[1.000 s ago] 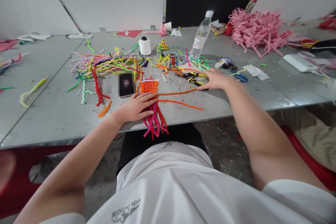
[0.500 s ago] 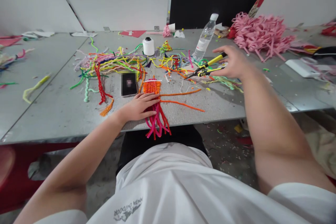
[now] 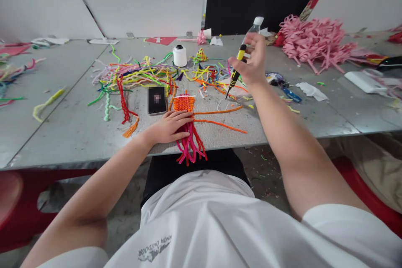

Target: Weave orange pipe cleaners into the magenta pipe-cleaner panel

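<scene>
My left hand (image 3: 171,127) lies flat on a small woven cord piece (image 3: 184,103), orange at the top, with pink and red strands (image 3: 191,146) hanging past the table edge. Two loose orange cords (image 3: 220,124) run out to the right from beneath my fingers. Held above the table in my right hand (image 3: 253,60) are yellow-and-black handled snips (image 3: 235,76), their dark tip pointing down near a thin white thread (image 3: 223,105). The snips are seen edge-on, so I cannot tell how far the blades are apart.
A phone (image 3: 157,101) lies left of the weaving. Behind are a tangle of coloured cords (image 3: 135,74), a white thread spool (image 3: 180,56) and a water bottle (image 3: 256,24) partly hidden by my right hand. A pink ribbon heap (image 3: 314,44) and a white device (image 3: 364,82) are at right.
My right hand has moved left and turned, bringing the snips from a spread, sideways pose to a steep, downward one. My left hand stays on the weaving.
</scene>
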The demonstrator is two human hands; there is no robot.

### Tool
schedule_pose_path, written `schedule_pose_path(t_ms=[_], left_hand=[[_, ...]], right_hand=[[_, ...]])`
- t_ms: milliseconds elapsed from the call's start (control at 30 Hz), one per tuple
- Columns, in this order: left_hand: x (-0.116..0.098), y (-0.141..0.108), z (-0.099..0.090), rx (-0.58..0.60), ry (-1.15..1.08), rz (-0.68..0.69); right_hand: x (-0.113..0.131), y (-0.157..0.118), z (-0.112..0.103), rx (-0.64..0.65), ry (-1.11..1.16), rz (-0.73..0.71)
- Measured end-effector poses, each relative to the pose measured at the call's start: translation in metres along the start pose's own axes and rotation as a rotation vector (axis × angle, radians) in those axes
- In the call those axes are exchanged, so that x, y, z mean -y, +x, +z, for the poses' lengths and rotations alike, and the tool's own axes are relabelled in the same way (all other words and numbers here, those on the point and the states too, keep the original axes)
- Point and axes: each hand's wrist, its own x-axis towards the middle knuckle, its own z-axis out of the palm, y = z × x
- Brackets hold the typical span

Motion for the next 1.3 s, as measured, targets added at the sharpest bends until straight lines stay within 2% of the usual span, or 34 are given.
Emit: schedule_pose_path(t_ms=[67, 167, 233, 300, 367, 433, 533, 600, 667, 767, 833, 1033, 1300], left_hand=[[0.001, 0.0, 0.001, -0.011, -0.001, 0.009], [0.002, 0.0, 0.003, -0.01, -0.004, 0.017], [0.002, 0.0, 0.005, -0.01, -0.001, 0.019], [0.002, 0.001, 0.005, -0.013, 0.002, 0.02], [0.002, 0.001, 0.006, -0.013, 0.0, 0.016], [0.001, 0.001, 0.005, -0.005, -0.005, 0.011], [0.0, 0.001, 0.002, 0.011, -0.011, 0.01], [-0.001, 0.001, 0.001, 0.014, -0.015, 0.006], [-0.002, 0.001, 0.0, 0.009, -0.017, 0.003], [-0.002, 0.001, 0.0, 0.003, -0.02, 0.006], [-0.002, 0.001, 0.001, -0.003, -0.023, 0.012], [0.0, 0.002, 0.005, -0.031, -0.042, 0.016], [-0.001, 0.002, 0.004, -0.026, -0.051, 0.005]], right_hand=[[-0.013, -0.001, 0.007, 0.005, 0.092, -0.021], [-0.05, 0.008, 0.014, -0.033, 0.238, -0.026], [-0.073, 0.019, 0.016, -0.117, 0.356, 0.002], [-0.084, 0.028, 0.013, -0.207, 0.424, 0.028], [-0.076, 0.03, 0.008, -0.302, 0.456, 0.011], [-0.051, 0.025, 0.005, -0.382, 0.545, -0.051], [-0.002, 0.008, 0.014, -0.309, 0.682, -0.13], [0.024, -0.003, 0.032, -0.191, 0.727, -0.108], [0.037, -0.012, 0.054, -0.103, 0.76, -0.072], [0.039, -0.019, 0.081, -0.054, 0.762, -0.069], [0.035, -0.019, 0.088, -0.032, 0.714, -0.072], [0.03, -0.019, 0.089, 0.003, 0.47, -0.02], [0.032, -0.015, 0.089, 0.032, 0.385, 0.024]])
